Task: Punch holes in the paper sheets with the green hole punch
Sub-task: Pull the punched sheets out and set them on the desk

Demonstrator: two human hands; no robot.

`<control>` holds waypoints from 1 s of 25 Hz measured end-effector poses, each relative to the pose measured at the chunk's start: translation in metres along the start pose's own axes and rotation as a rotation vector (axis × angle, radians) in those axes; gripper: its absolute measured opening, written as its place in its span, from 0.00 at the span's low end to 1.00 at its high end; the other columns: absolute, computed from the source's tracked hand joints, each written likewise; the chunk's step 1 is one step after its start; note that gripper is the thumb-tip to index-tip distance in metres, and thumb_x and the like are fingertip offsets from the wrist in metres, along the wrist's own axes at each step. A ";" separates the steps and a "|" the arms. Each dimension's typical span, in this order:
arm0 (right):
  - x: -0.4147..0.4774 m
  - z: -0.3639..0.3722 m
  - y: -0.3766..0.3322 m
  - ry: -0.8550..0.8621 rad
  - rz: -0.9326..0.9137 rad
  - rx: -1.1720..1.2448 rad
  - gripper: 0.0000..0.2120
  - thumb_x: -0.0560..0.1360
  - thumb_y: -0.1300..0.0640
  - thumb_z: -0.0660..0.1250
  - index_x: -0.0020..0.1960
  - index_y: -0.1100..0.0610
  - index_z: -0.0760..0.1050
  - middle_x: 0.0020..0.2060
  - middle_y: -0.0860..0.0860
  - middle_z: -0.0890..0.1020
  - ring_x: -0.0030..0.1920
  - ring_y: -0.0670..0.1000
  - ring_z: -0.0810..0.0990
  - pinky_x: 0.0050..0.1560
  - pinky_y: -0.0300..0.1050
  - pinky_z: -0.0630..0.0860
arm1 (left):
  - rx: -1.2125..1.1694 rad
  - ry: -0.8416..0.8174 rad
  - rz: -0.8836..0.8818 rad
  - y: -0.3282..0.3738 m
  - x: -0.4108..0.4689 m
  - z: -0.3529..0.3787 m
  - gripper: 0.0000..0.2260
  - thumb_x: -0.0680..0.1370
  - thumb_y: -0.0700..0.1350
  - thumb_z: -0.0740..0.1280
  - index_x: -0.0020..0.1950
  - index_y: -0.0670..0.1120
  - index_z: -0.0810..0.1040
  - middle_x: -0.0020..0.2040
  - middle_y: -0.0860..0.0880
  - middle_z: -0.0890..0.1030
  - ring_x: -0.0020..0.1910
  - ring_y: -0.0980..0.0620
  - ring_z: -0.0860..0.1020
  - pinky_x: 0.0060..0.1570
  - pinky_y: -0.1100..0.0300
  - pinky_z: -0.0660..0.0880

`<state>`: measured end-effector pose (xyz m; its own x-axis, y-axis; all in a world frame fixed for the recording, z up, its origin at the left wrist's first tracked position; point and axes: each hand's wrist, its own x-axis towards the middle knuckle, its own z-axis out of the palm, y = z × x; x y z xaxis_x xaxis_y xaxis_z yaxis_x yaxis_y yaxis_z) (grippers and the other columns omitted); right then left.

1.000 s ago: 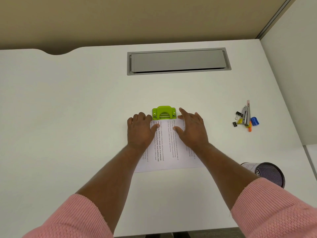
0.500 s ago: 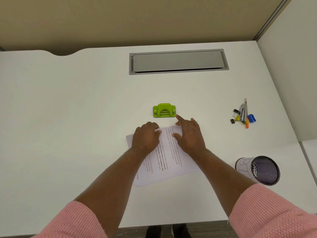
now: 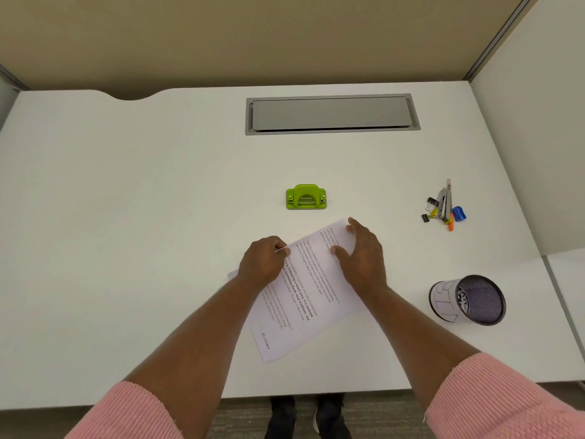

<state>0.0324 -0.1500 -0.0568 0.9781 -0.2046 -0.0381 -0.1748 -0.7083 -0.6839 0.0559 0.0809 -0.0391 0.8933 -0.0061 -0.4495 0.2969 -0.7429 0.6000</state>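
The green hole punch [image 3: 306, 197] stands alone on the white desk [image 3: 126, 217], a short way beyond the paper. The printed paper sheets [image 3: 304, 299] lie turned at an angle in front of it, apart from the punch. My left hand [image 3: 262, 264] pinches the sheets' upper left edge between thumb and fingers. My right hand [image 3: 364, 251] rests on the upper right corner, fingers spread over the edge. Whether the sheets are lifted off the desk is unclear.
A grey cable hatch [image 3: 332, 114] is set into the desk at the back. A small pile of stationery [image 3: 444, 207] lies to the right. A mesh pen cup [image 3: 468, 301] lies on its side at the right front. A partition wall rises at right.
The sheets have been pulled back out of the punch toward me and turned clockwise. My left hand went from flat on the paper to pinching its edge.
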 end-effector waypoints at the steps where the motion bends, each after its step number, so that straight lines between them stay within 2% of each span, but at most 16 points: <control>1: -0.005 -0.002 0.003 0.015 0.050 0.029 0.33 0.73 0.53 0.73 0.74 0.51 0.65 0.65 0.48 0.77 0.67 0.50 0.71 0.72 0.48 0.64 | -0.009 -0.003 -0.008 -0.003 -0.002 -0.002 0.05 0.79 0.50 0.67 0.47 0.51 0.81 0.47 0.53 0.82 0.49 0.51 0.78 0.50 0.54 0.75; 3: -0.015 -0.005 0.007 0.038 0.140 0.075 0.32 0.73 0.53 0.73 0.74 0.52 0.65 0.65 0.48 0.76 0.67 0.50 0.70 0.70 0.49 0.67 | -0.036 -0.010 -0.019 -0.008 -0.005 -0.006 0.04 0.79 0.49 0.68 0.45 0.51 0.80 0.42 0.54 0.81 0.45 0.51 0.78 0.44 0.58 0.72; 6: -0.034 -0.009 0.009 0.111 0.247 0.161 0.31 0.73 0.55 0.73 0.73 0.53 0.67 0.66 0.48 0.75 0.68 0.49 0.70 0.68 0.43 0.65 | -0.104 -0.001 -0.048 -0.015 -0.010 -0.009 0.05 0.79 0.47 0.70 0.43 0.50 0.81 0.37 0.55 0.80 0.41 0.53 0.78 0.38 0.63 0.69; 8: -0.048 -0.012 0.005 0.186 0.350 0.252 0.30 0.74 0.56 0.74 0.72 0.55 0.68 0.67 0.50 0.75 0.68 0.50 0.72 0.68 0.41 0.65 | -0.177 0.014 -0.090 -0.019 -0.012 -0.011 0.04 0.78 0.46 0.71 0.46 0.47 0.83 0.39 0.52 0.82 0.42 0.51 0.79 0.41 0.62 0.71; 11: -0.077 -0.014 -0.007 0.249 0.502 0.394 0.29 0.74 0.55 0.75 0.71 0.56 0.69 0.65 0.52 0.77 0.66 0.51 0.75 0.66 0.44 0.69 | -0.291 0.031 -0.153 -0.026 -0.019 -0.014 0.05 0.78 0.45 0.71 0.48 0.44 0.84 0.40 0.49 0.82 0.42 0.49 0.79 0.46 0.59 0.73; 16: -0.115 0.003 -0.042 0.209 0.696 0.616 0.28 0.72 0.54 0.77 0.68 0.52 0.69 0.59 0.47 0.79 0.57 0.46 0.80 0.60 0.43 0.73 | -0.439 0.058 -0.207 -0.034 -0.035 -0.021 0.07 0.79 0.44 0.70 0.50 0.41 0.84 0.46 0.45 0.85 0.44 0.48 0.81 0.48 0.57 0.77; 19: -0.109 0.009 -0.055 0.195 0.848 0.866 0.30 0.71 0.56 0.78 0.69 0.51 0.69 0.58 0.47 0.79 0.55 0.47 0.81 0.62 0.49 0.76 | -0.555 0.068 -0.227 -0.038 -0.043 -0.025 0.07 0.79 0.43 0.70 0.50 0.41 0.84 0.48 0.43 0.86 0.45 0.48 0.81 0.51 0.53 0.78; 21: -0.101 0.010 -0.057 0.129 0.856 0.972 0.22 0.72 0.61 0.76 0.64 0.55 0.74 0.54 0.49 0.84 0.54 0.53 0.84 0.61 0.54 0.78 | -0.635 0.093 -0.239 -0.042 -0.048 -0.027 0.06 0.79 0.43 0.70 0.49 0.42 0.84 0.47 0.45 0.86 0.45 0.48 0.81 0.50 0.54 0.79; 22: -0.096 0.009 -0.058 0.094 0.817 0.947 0.16 0.73 0.63 0.74 0.60 0.56 0.78 0.51 0.51 0.86 0.53 0.54 0.85 0.59 0.55 0.80 | -0.672 0.110 -0.238 -0.044 -0.050 -0.027 0.05 0.79 0.43 0.70 0.49 0.43 0.83 0.46 0.46 0.86 0.44 0.50 0.81 0.48 0.56 0.78; 23: -0.090 0.007 -0.061 0.071 0.767 0.895 0.11 0.73 0.65 0.73 0.55 0.55 0.80 0.48 0.52 0.87 0.51 0.55 0.85 0.56 0.53 0.81 | -0.705 0.128 -0.231 -0.044 -0.052 -0.028 0.05 0.79 0.43 0.70 0.48 0.43 0.83 0.44 0.48 0.85 0.43 0.50 0.81 0.47 0.58 0.78; 25: -0.077 0.002 -0.070 0.073 0.670 0.809 0.07 0.74 0.64 0.71 0.49 0.54 0.81 0.45 0.50 0.87 0.46 0.51 0.86 0.47 0.46 0.82 | -0.763 0.163 -0.206 -0.040 -0.055 -0.032 0.04 0.80 0.44 0.69 0.49 0.44 0.82 0.44 0.49 0.85 0.43 0.51 0.81 0.47 0.58 0.78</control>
<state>-0.0309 -0.0829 -0.0074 0.6954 -0.4465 -0.5631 -0.5237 0.2217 -0.8226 0.0053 0.1320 -0.0170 0.8158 0.2228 -0.5336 0.5572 -0.0559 0.8285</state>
